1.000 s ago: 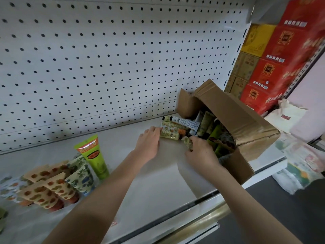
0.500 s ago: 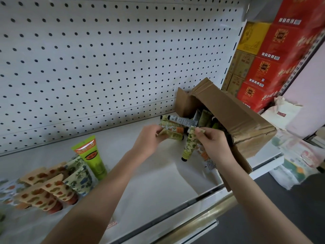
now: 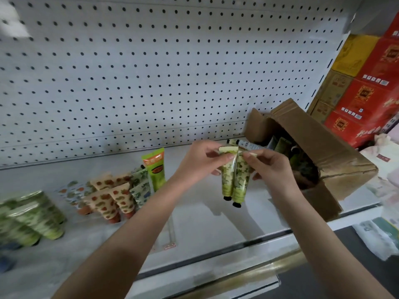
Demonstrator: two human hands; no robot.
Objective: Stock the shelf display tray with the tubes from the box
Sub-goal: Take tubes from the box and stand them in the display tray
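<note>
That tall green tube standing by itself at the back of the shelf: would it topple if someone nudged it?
Probably. The tall green tube stands cap-down on a narrow base, wide crimped end up, so likely top-heavy. It leans slightly and seems light, soft plastic.

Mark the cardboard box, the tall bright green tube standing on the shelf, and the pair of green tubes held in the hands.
cardboard box (image 3: 336,152): head view, top side panel.
tall bright green tube (image 3: 156,171): head view, mid body.
pair of green tubes (image 3: 234,180): head view, lower bodies, below the fingers.
</note>
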